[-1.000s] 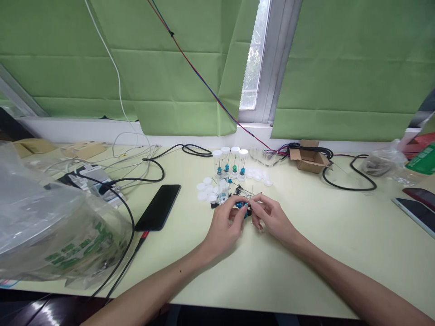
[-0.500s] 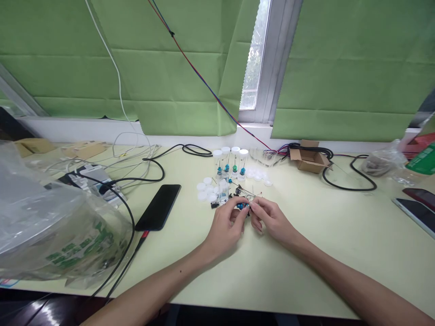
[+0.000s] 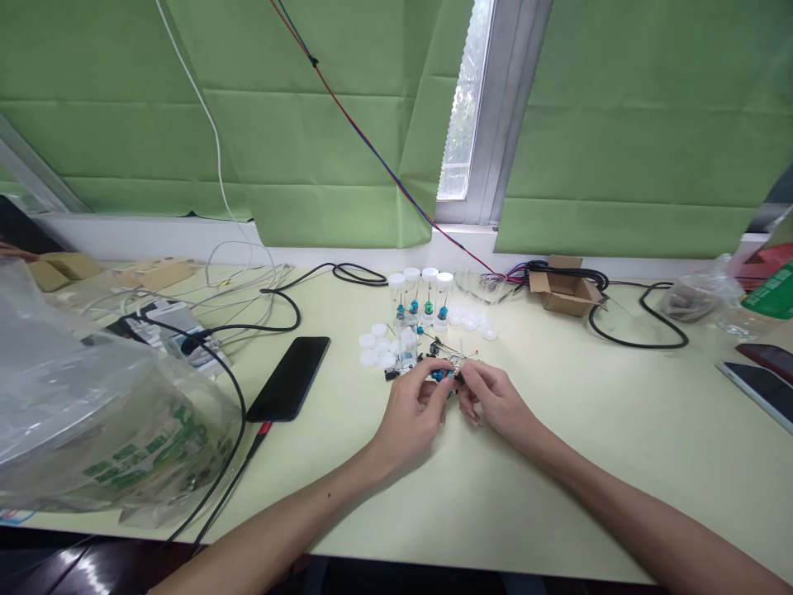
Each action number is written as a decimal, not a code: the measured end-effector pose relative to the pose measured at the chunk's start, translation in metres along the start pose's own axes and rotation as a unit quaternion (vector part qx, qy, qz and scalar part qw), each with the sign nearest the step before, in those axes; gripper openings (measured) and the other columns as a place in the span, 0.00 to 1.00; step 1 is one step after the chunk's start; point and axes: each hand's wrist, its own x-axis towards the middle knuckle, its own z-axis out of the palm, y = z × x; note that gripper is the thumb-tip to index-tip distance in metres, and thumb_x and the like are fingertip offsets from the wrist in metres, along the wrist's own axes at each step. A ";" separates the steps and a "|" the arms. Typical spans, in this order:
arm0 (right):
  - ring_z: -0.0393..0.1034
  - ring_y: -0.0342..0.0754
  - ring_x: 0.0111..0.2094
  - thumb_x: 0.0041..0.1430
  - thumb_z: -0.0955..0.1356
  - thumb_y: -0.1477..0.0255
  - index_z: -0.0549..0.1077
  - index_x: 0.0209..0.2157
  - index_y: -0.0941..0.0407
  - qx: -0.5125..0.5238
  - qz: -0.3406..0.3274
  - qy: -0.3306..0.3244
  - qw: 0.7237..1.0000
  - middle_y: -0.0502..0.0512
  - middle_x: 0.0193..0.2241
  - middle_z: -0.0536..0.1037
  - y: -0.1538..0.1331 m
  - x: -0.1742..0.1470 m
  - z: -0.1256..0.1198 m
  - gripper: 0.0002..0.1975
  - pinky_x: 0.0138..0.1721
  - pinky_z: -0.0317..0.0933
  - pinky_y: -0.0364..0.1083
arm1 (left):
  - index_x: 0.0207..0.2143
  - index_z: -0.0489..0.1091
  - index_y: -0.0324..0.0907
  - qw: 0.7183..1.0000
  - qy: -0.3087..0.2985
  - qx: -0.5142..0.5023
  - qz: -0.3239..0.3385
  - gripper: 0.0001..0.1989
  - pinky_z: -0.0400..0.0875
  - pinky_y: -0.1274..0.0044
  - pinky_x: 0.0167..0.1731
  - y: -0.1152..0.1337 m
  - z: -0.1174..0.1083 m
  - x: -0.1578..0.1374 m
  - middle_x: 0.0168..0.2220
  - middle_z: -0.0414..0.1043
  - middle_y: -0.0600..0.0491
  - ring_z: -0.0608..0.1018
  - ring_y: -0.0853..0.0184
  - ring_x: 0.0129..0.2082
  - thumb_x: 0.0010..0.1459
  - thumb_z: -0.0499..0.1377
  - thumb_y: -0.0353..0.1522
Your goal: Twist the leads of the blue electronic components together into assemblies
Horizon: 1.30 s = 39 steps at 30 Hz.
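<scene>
Head view: pinching a small blue part [image 3: 441, 375] in left hand [image 3: 412, 411] and a black piece [image 3: 459, 378] in right hand [image 3: 500, 400], over smooth pale tabletop [image 3: 477, 512], near upright clear cylindrical tubes [image 3: 442, 299] (flat white caps [image 3: 443, 278] on top).

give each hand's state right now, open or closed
Left hand: curled at a small blue part; whether it grips cannot be told.
Right hand: pinched closed at a small black part; hold unclear.
</scene>
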 end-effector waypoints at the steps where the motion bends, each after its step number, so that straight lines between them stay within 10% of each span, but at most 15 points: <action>1: 0.57 0.40 0.14 0.66 0.61 0.54 0.65 0.30 0.55 -0.002 -0.004 -0.002 1.000 0.43 0.14 0.65 -0.001 0.000 0.000 0.19 0.18 0.55 0.41 | 0.43 0.67 0.42 1.000 0.004 0.001 -0.003 0.12 0.62 0.80 0.20 0.000 0.000 0.000 0.20 0.65 0.58 0.68 0.72 0.18 0.64 0.54 0.40; 6: 0.59 0.40 0.16 0.65 0.64 0.57 0.64 0.38 0.55 0.003 -0.011 -0.022 1.000 0.41 0.16 0.66 -0.007 -0.002 0.000 0.14 0.20 0.57 0.41 | 0.42 0.67 0.42 1.000 0.009 0.002 -0.006 0.11 0.62 0.79 0.20 -0.002 -0.001 0.001 0.19 0.65 0.59 0.67 0.71 0.18 0.64 0.54 0.40; 20: 0.57 0.41 0.15 0.68 0.58 0.54 0.63 0.22 0.55 -0.033 0.000 -0.020 0.999 0.45 0.12 0.63 -0.003 -0.002 0.000 0.25 0.22 0.56 0.43 | 0.42 0.69 0.41 1.000 -0.003 0.013 0.025 0.11 0.64 0.80 0.20 0.003 0.001 0.000 0.22 0.69 0.56 0.70 0.72 0.19 0.63 0.55 0.38; 29: 0.57 0.40 0.16 0.65 0.64 0.57 0.63 0.39 0.54 -0.003 -0.008 -0.027 1.000 0.40 0.15 0.65 -0.009 -0.005 0.001 0.14 0.21 0.56 0.42 | 0.44 0.67 0.42 1.000 0.001 0.003 -0.001 0.12 0.62 0.80 0.19 0.000 -0.001 0.000 0.19 0.64 0.59 0.68 0.72 0.18 0.64 0.54 0.40; 39: 0.58 0.40 0.17 0.67 0.61 0.55 0.62 0.28 0.54 -0.023 -0.019 -0.029 0.999 0.43 0.15 0.63 -0.008 -0.005 0.001 0.19 0.23 0.56 0.43 | 0.41 0.68 0.41 1.000 0.003 0.005 0.028 0.10 0.63 0.81 0.19 0.004 0.001 -0.001 0.20 0.68 0.57 0.72 0.71 0.19 0.63 0.55 0.37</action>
